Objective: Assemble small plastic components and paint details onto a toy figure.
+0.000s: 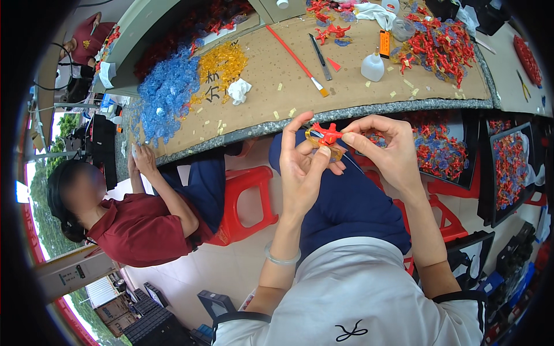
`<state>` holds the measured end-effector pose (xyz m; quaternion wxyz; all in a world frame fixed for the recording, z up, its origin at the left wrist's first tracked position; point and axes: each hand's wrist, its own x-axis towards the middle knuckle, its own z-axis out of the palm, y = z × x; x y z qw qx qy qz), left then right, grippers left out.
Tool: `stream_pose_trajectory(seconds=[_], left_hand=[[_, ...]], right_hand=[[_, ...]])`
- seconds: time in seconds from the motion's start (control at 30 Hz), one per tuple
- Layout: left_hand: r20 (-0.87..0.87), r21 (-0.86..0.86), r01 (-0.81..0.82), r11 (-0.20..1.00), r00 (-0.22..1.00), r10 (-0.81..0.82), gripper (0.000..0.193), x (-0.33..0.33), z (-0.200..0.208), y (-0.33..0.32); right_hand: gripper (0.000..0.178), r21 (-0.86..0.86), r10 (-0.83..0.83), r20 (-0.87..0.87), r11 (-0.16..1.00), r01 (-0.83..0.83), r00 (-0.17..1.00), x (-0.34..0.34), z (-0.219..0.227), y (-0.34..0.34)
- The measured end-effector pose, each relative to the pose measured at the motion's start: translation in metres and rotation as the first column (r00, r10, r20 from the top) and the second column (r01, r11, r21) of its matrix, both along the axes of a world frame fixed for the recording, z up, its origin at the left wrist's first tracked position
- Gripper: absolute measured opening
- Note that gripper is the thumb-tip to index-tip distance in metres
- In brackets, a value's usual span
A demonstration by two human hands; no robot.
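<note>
Red plastic figure (pixel 326 134) sits at the centre of the frame, held above the person's lap just below the desk's front edge, with a small amber translucent piece (pixel 334 152) touching it from beneath. The left hand (pixel 300 167) comes up from the lower middle with its fingers (pixel 296 124) curled around both pieces, thumb and forefinger closed on them; a pale bangle (pixel 281 257) rings that wrist. The right hand (pixel 386 147) meets it from the right, fingers pinched together on the figure's right side. Behind the hands, dark blue trousers (pixel 346 202) cover the knees, and a red plastic stool (pixel 245 199) stands to the left. At the left of the frame a co-worker in a maroon shirt (pixel 144 228) rests a hand on the desk (pixel 346 112) edge. Farther up, the cardboard-covered desk carries a heap of blue translucent pieces (pixel 167 92) in the upper left, yellow ones (pixel 222 60) beside them, a red-handled brush (pixel 294 57), a white squeeze bottle (pixel 373 66), and a pile of red figures (pixel 441 49) in the upper right.
</note>
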<state>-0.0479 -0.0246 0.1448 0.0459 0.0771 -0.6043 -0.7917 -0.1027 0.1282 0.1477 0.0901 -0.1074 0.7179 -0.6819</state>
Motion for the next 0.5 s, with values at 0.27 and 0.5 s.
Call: stream_pose_trajectory(seconds=[0.27, 0.5], left_hand=[[0.013, -0.026, -0.036, 0.999, 0.999, 0.036, 0.054, 0.003, -0.001, -0.008], [0.039, -0.235, -0.042, 0.971, 0.998, 0.052, 0.052, 0.006, -0.001, -0.01]], right_hand=[[0.015, -0.034, 0.012, -0.008, 0.999, -0.012, 1.0, 0.0, -0.004, -0.009], [0.015, -0.123, -0.027, 0.017, 0.992, 0.029, 0.999, -0.006, -0.002, -0.018]])
